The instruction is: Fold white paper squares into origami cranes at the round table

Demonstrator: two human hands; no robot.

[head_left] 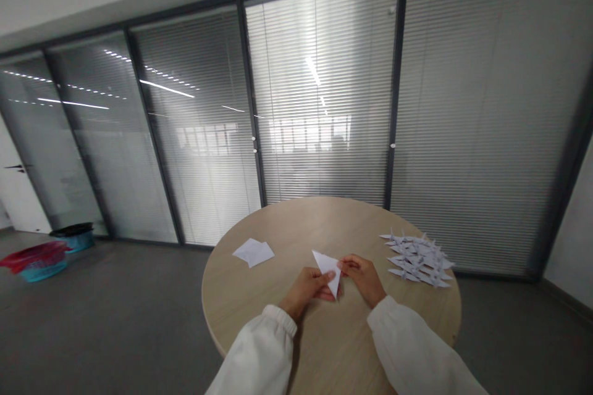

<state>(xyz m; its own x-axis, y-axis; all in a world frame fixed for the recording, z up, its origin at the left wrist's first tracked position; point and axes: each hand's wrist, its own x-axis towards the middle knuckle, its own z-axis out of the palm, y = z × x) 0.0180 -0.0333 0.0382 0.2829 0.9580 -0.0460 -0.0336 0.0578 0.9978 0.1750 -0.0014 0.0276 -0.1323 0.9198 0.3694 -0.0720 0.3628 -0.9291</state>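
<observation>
Wide view first: a wall of glass panels with grey slatted blinds fills the back, and in front of it sits the round pale wooden table. Off to the right on that table, a scattered heap of small folded white paper cranes; over to the left, a couple of flat white paper sheets lying overlapped, well apart from the hands.

Now the centre: a white paper triangle, folded flat, is held just above the tabletop between both hands. The left hand has fingers closed on its lower edge, thumb on top. The right hand pinches the right corner, fingers curled in tight.

Judging by the look of it, this sheet is featherweight, thin and floppy, easy to crease or tear, a bit slick between dry fingertips. Best held at corners and along the folded edge, where the doubled paper is stiffest.
</observation>
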